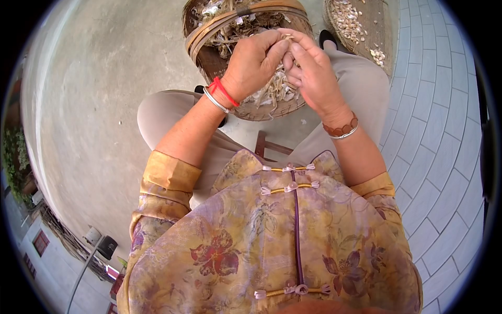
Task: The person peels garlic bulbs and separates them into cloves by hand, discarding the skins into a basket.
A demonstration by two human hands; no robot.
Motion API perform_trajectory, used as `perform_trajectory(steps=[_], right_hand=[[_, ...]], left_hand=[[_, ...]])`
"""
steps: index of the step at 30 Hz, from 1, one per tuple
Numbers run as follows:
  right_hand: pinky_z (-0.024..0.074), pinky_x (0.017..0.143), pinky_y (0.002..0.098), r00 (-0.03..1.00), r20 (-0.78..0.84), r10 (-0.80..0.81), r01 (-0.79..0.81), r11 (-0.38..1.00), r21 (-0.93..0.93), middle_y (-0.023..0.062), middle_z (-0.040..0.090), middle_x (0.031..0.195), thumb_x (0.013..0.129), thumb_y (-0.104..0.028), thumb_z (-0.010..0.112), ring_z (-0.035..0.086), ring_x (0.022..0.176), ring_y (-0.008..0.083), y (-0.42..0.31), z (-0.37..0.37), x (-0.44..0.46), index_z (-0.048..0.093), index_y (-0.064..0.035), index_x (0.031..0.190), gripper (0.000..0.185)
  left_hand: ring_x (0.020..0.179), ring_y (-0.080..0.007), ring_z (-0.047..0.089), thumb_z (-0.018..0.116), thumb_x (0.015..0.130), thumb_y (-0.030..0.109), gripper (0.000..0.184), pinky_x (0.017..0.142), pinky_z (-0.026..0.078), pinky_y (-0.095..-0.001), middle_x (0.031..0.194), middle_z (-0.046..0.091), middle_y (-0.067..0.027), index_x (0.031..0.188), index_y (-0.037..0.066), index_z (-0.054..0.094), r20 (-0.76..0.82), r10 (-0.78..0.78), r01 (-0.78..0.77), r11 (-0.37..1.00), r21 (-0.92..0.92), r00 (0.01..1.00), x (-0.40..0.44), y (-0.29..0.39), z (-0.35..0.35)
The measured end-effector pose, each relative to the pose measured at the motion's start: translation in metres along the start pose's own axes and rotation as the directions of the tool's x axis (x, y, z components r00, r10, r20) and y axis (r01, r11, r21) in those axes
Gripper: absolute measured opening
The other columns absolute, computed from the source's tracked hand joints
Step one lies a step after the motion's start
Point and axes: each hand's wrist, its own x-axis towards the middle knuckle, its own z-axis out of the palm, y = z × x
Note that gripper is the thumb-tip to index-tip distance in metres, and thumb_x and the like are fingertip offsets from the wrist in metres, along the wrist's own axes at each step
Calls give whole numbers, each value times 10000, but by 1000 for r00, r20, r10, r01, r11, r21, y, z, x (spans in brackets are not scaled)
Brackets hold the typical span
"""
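My left hand [254, 58] and my right hand [316, 70] meet above the basket, thumbs and fingertips pinched together. Between the fingertips shows a bit of a small pale piece of garlic [287, 36], mostly covered by the fingers. Below them stands a woven basket [272, 111] with an arched bamboo handle [217, 21]. In it lie dry garlic stalks and roots [256, 23] and papery white skins [277, 89]. The hands hide the middle of the basket.
A flat woven tray [372, 26] with many loose garlic cloves [347, 22] lies at the upper right. My knees flank the basket, and part of a wooden stool [269, 145] shows between my legs. Concrete floor [99, 89] is on the left, grey tiles [439, 104] on the right.
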Motion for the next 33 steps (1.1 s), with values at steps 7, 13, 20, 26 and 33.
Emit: perform_trajectory(steps=[7, 13, 20, 26, 33], right_hand=[[281, 456, 153, 1000, -9, -22, 22, 1000, -9, -2, 500, 752, 992, -168, 431, 326, 538, 8, 2, 1, 0, 522, -52, 1245, 293], [306, 458, 165, 1000, -19, -13, 11, 996, -90, -11, 514, 730, 989, -167, 445, 364, 536, 13, 2, -2, 3, 524, -69, 1265, 303], [345, 477, 167, 989, 18, -148, 141, 886, -441, -18, 544, 715, 991, -191, 455, 429, 562, 17, 5, -1, 2, 502, -89, 1340, 367], [294, 460, 158, 999, 38, 18, -14, 996, -86, -15, 499, 718, 990, -206, 457, 352, 531, 14, 0, 0, 1, 490, -102, 1332, 358], [272, 454, 166, 999, 6, 47, -47, 986, 158, -4, 466, 712, 993, -186, 445, 292, 502, 28, -2, -6, 5, 504, -81, 1209, 247]], left_hand=[[586, -290, 586, 558, 906, 157, 213, 531, 443, -350, 668, 581, -183, 775, -9, 586, 48, -110, 101, 982, 159, 993, -1, 3, -7], [640, -55, 492, 534, 966, 212, 264, 572, 423, -248, 643, 579, -20, 860, -15, 619, 21, -152, 152, 988, -25, 988, 0, 2, -9], [631, -56, 510, 546, 953, 198, 248, 566, 428, -241, 653, 597, -5, 846, -8, 633, -2, -64, 64, 998, -1, 998, 0, 1, -10], [531, -98, 450, 567, 888, 154, 210, 504, 402, -269, 594, 545, -53, 766, -12, 605, 29, -173, 173, 985, -22, 985, -1, -6, -10], [610, -58, 456, 576, 904, 169, 197, 542, 398, -243, 664, 557, -8, 822, -9, 597, 45, -153, 150, 986, 75, 987, -5, -3, -8]])
